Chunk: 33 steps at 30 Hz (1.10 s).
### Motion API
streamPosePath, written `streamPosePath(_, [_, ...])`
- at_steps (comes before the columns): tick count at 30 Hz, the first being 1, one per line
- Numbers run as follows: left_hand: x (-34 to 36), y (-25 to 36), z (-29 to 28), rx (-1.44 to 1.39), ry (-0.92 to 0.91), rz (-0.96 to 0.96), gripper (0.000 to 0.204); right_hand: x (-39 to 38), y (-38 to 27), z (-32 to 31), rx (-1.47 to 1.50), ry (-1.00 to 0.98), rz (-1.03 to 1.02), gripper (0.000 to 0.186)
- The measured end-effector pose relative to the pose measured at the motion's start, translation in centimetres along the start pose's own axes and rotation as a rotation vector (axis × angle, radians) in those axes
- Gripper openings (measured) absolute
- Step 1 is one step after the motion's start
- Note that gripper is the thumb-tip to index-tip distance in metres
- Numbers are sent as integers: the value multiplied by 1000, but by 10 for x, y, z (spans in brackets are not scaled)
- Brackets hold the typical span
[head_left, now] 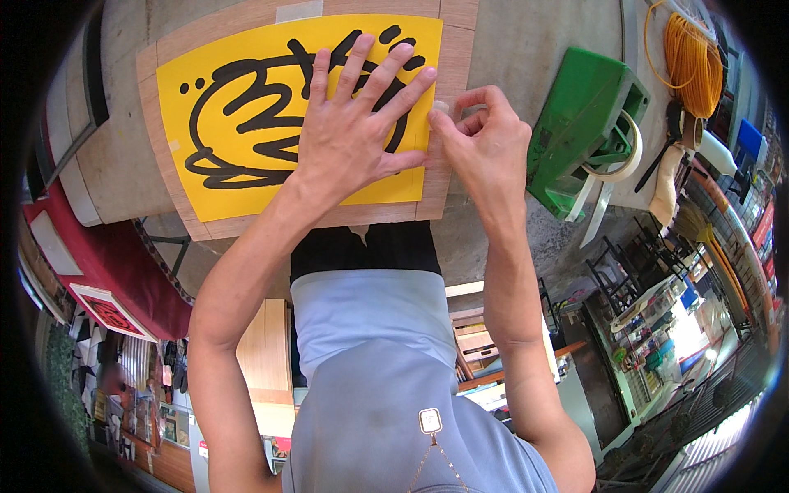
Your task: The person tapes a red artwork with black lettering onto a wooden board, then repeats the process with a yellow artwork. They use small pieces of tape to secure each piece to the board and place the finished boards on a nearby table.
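A yellow sheet (271, 123) with thick black brush-like lines lies on a light wooden board (457, 49). My left hand (349, 135) rests flat on the sheet's right half, fingers spread, covering part of the drawing. Just past the sheet's right edge, my right hand (486, 135) pinches a small pale piece of tape (441, 107) between thumb and fingers, over the board's margin. Another strip of tape (299, 11) sticks to the board's top edge.
Right of my right hand stands a green tape dispenser (575, 107) with a tape roll (629, 152). Beyond it lies a coil of orange cord (692, 62). A red-covered table (115, 263) at the left carries a small framed picture (111, 311).
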State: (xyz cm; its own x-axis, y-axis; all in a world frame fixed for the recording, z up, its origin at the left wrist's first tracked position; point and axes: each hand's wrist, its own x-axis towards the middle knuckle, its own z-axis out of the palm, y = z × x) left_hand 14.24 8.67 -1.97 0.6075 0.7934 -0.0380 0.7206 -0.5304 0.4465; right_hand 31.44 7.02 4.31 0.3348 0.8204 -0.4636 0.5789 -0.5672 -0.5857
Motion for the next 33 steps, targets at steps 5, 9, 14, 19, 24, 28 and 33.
streamPosePath(5, [0, 1, -2, -4, 4, -2, 93, -7, 17, 2, 10, 18, 7, 31])
streamPosePath(9, [0, 1, -3, -1, -12, -8, 93, -16, 26, 11, 96, 57, -51, 31])
streamPosePath(14, [0, 1, -3, 23, -20, -5, 94, 2, 23, 10, 70, 143, -175, 30])
streamPosePath(19, [0, 2, -4, 92, -25, -25, 93, -10, 26, 18, 65, 142, -238, 30])
streamPosePath(24, [2, 2, -6, 72, -28, -16, 93, 3, 24, 21, 95, 209, -274, 32])
streamPosePath(28, [1, 3, -5, 68, -21, -19, 93, 0, 32, 27, 35, 260, -293, 33])
streamPosePath(33, [0, 1, -5, 27, -22, -5, 92, -10, 40, 24, -67, 346, -343, 35])
